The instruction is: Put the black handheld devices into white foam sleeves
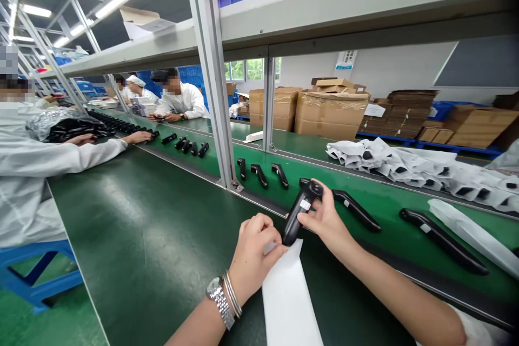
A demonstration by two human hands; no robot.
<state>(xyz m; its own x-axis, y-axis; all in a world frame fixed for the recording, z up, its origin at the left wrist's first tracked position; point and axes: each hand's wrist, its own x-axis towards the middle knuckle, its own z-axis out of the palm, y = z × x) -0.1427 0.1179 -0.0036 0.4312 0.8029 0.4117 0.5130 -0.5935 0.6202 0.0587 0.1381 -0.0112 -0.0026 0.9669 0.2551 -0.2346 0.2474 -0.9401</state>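
My right hand (324,221) is closed round a black handheld device (299,210) with a small white label, holding it tilted above the green table. Its lower end meets the mouth of a white foam pouch (288,297) that lies flat on the table. My left hand (253,251), with a watch and bracelets on the wrist, pinches the pouch's open top edge right beside the device's tip. Two more black devices (357,210) (441,240) lie on the green conveyor belt just right of my hands.
Several black devices (259,174) ride the conveyor (389,238) further left. A heap of filled white pouches (405,165) lies at the right. A metal upright (211,75) carries a shelf overhead. A person in white (36,162) works at my left; others sit beyond. Cardboard boxes (330,113) stand behind.
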